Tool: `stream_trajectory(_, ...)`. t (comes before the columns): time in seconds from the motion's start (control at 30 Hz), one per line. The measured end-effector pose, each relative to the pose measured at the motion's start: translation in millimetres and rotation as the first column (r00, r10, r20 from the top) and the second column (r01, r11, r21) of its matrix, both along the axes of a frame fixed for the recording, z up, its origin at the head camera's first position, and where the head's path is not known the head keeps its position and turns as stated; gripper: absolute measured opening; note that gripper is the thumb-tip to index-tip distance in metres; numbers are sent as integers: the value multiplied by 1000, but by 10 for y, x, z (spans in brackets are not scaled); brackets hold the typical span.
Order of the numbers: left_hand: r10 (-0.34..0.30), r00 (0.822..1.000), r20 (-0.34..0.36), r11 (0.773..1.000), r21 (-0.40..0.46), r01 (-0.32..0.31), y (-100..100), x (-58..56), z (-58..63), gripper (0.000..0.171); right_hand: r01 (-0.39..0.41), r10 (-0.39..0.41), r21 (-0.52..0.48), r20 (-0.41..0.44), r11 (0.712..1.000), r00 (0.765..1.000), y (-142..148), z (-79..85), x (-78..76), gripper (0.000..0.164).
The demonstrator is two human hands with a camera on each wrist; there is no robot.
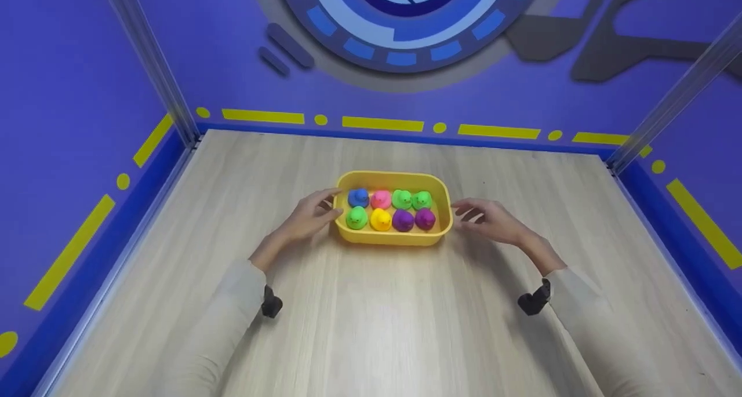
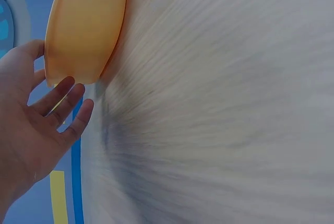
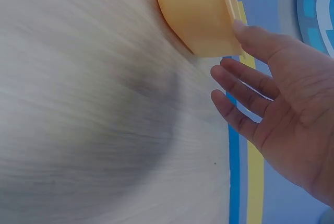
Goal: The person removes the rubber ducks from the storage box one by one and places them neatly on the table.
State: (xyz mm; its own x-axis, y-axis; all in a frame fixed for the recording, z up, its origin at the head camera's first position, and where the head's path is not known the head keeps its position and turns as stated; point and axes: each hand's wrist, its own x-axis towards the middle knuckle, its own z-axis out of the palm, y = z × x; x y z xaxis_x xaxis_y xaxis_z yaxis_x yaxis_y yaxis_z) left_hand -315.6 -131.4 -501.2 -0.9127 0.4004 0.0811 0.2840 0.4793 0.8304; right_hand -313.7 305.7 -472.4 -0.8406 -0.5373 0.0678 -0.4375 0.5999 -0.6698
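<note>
Loosely spread, a person's left hand (image 1: 310,215) and right hand (image 1: 490,220) flank opposite ends of a yellow tub (image 1: 388,238) on a pale wood-grain counter (image 1: 359,327); contact is unclear. Eight colorful toy ducks (image 1: 381,219) sit inside in two rows of four, before a blue-purple wall (image 1: 203,37).

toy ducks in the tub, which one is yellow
The yellow duck, second from the left in the near row; it alone is that colour.

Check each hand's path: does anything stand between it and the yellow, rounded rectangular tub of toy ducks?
Nothing visible does. The left hand is at the left end of the yellow rounded tub, the right hand at its right.
</note>
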Motion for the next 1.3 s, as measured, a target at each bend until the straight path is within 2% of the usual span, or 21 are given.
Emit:
stream_trajectory(0.27,3,997,72,1000,-23,-1,-3,-24,6,60,32,-32,-23,-8,999,999,-57,36,9,37)
stream_trajectory(0.43,6,994,113,1000,-7,-5,19,-49,-13,61,74,-75,-19,-103,997,992,-129,89,15,33)
stream_trajectory(0.53,1,988,153,1000,1,-1,21,-69,-19,64,71,-70,-3,-160,997,985,-196,110,22,31)
stream_trajectory(0.67,-16,973,230,1000,11,14,6,-91,3,68,51,-46,19,-181,999,982,-326,123,22,31)
stream_trajectory(0.77,-20,963,268,1000,13,17,-38,-83,22,68,38,-24,71,-189,997,982,-467,124,-4,31)
stream_trajectory(0.97,-28,966,256,999,22,23,-114,-38,46,67,14,23,233,-153,972,988,-723,105,-64,29)
stream_trajectory(1.13,-40,963,266,999,31,32,-66,-50,31,69,41,11,330,-153,943,988,-783,96,-61,26)
stream_trajectory(1.3,-40,961,272,999,43,30,-40,-57,14,70,50,-4,377,-122,925,992,-835,110,-73,27)
